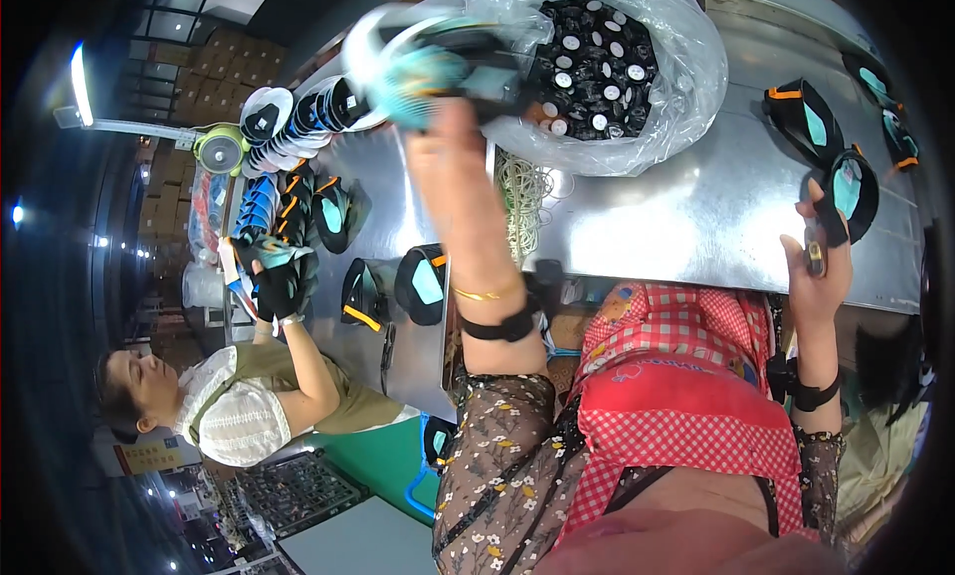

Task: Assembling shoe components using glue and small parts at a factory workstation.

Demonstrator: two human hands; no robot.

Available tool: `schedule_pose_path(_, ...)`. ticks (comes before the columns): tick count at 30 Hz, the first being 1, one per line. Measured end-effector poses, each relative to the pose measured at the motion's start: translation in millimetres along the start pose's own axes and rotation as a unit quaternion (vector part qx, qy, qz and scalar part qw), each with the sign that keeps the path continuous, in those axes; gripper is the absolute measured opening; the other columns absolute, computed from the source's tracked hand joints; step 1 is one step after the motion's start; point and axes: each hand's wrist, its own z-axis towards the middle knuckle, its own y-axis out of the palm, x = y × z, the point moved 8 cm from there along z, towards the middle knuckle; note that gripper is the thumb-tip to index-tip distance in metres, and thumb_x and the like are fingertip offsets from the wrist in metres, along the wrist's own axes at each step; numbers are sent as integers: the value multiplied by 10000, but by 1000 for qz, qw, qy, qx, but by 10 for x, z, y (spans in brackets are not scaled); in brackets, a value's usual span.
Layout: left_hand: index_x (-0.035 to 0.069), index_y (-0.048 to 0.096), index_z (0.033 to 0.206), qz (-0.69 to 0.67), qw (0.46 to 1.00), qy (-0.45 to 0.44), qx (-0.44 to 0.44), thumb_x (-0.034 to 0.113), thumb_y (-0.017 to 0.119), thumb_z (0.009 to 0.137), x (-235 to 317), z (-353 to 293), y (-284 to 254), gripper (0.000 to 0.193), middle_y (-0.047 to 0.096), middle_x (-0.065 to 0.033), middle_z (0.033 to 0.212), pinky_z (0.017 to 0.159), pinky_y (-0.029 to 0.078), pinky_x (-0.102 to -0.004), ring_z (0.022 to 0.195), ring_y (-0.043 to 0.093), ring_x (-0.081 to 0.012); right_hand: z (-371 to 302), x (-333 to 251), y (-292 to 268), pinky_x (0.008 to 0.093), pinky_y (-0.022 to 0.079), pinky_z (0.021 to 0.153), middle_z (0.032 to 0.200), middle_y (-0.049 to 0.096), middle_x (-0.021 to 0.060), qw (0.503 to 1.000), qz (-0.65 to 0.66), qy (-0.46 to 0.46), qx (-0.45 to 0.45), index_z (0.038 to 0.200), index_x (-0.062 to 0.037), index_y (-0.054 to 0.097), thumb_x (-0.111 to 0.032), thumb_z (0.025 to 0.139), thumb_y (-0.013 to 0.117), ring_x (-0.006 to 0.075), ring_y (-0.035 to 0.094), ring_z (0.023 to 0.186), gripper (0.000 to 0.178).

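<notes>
Red checked apron cloth (686, 396) is spreading nearest of all, well below the clear plastic bag (693, 93) that is sitting on the metal tabletop (657, 227). Floral sleeves (507, 466) are flanking the apron, also below the bag. Left of the bag, the left hand (450, 127) is gripping a blurred teal, black and white piece (428, 78), which is overlapping the bag's left edge from this view; motion is hiding the piece's exact shape. A gold-coloured bangle (487, 295) is circling that arm, below and left of the bag. Below and right of the bag, the right hand (826, 272) is closing partly around a small tool (816, 255), its kind being unclear, while the fingertips are reaching to a black-and-teal piece (849, 189); whether they are gripping it, I cannot tell. Another piece with an orange strip (811, 127) is lying just beside that one, nearer the bag. Pale string (524, 202) is tangling just below the bag's left side. Inside the bag, dark items with white discs (597, 68) are crowding together. Well left of the bag, a second metal tabletop (393, 187) is bearing several similar pieces (420, 285). Farther left of the bag, a co-worker (244, 411) is holding dark pieces (274, 252), and brown cartons (214, 73) are rising in the background.
</notes>
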Motion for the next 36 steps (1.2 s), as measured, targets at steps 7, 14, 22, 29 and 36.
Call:
schedule_pose_path(7,-62,453,1120,247,964,-34,-88,135,660,805,-1018,-918,304,425,472,-171,1188,955,367,-364,1093,476,-256,-374,426,530,135,280,532,937,473,-29,889,301,310,-153,1374,-55,352,-430,913,465,5,343,606,605)
schedule_pose_path(14,10,548,1012,247,904,162,-309,128,640,797,-988,-1409,1446,262,502,-135,977,744,468,-328,839,556,-211,-497,373,715,182,327,572,874,463,-16,838,321,408,-169,1407,-61,295,-430,980,286,46,387,624,565)
schedule_pose_path(22,-3,531,945,9,951,-217,-219,86,519,897,-1579,-1265,1206,102,582,-26,808,644,459,-232,725,560,-86,-459,423,693,239,436,765,972,608,57,907,221,323,-155,1210,-7,522,-123,906,548,112,563,865,327)
schedule_pose_path(29,14,506,879,83,979,-53,-176,106,557,856,-1234,-1129,1292,108,455,-28,780,542,387,-251,666,453,-88,-512,679,954,182,384,700,1012,597,12,826,343,417,-162,1218,-29,510,-239,902,562,61,532,884,383)
schedule_pose_path(36,19,495,828,69,977,-118,-162,125,690,690,-1297,-921,1215,262,393,19,640,482,332,-241,572,365,-64,-320,478,1098,195,338,607,774,454,-12,798,424,375,-208,980,-39,532,-312,895,511,55,419,683,287)
